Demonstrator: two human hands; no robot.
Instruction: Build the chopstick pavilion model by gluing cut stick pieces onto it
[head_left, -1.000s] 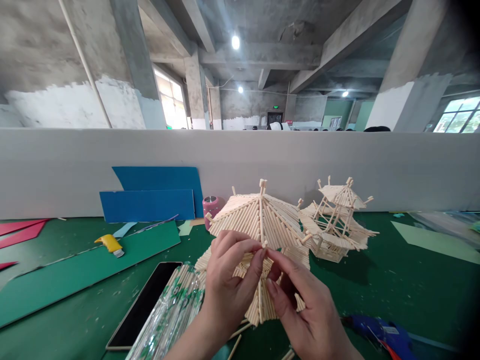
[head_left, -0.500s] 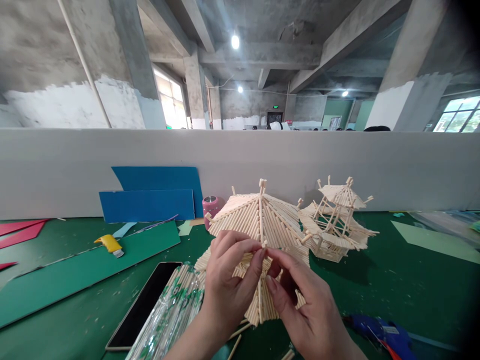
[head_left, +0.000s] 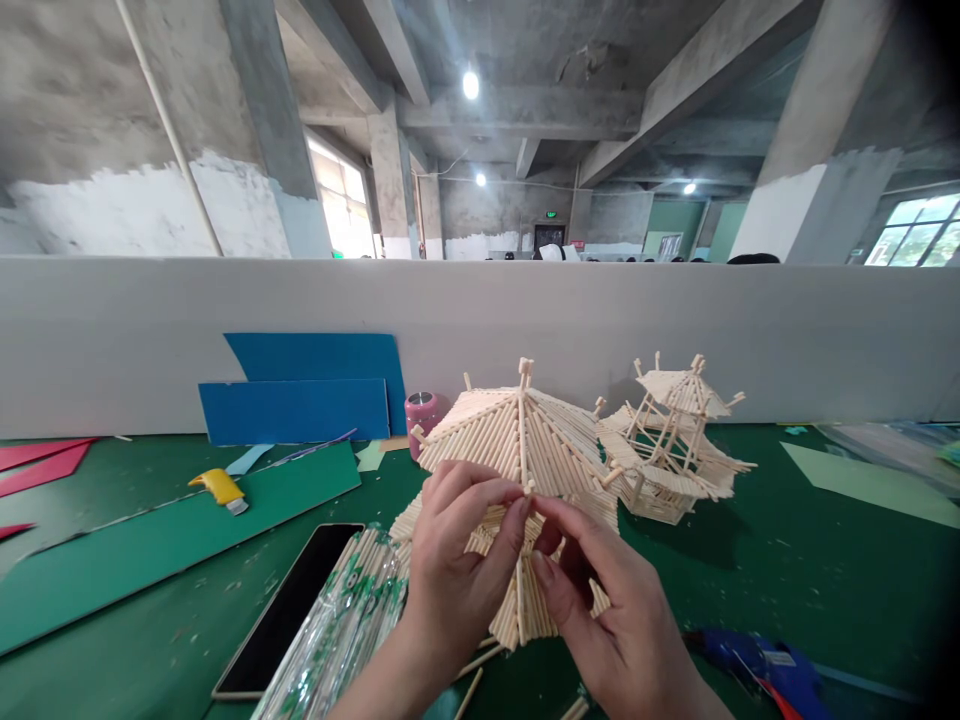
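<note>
Here, your left hand (head_left: 457, 575) and right hand (head_left: 607, 620) pinch fingertips together on the lower edge of a pale, peaked roof model made of wooden sticks (head_left: 517, 440), which stands on the green table (head_left: 787, 570) directly before you. A clear plastic packet of sticks (head_left: 341, 625) lies just left of your left wrist, beside a black phone (head_left: 289, 610). A smaller stick pavilion (head_left: 675, 440) stands to the right.

Just beyond the fingertips (head_left: 525, 503), the stick-built roof model (head_left: 517, 430) is pale straw, as is the small pavilion model (head_left: 675, 440) to their right. Left of the fingers lie a black phone (head_left: 289, 610), a clear stick bundle (head_left: 345, 620) printed green, a yellow utility knife (head_left: 219, 488), 2 blue boards (head_left: 300, 395) and a pink jar (head_left: 424, 413). The table mat (head_left: 787, 580) is dark green; a blue glue gun (head_left: 757, 665) lies right of the fingers.
</note>
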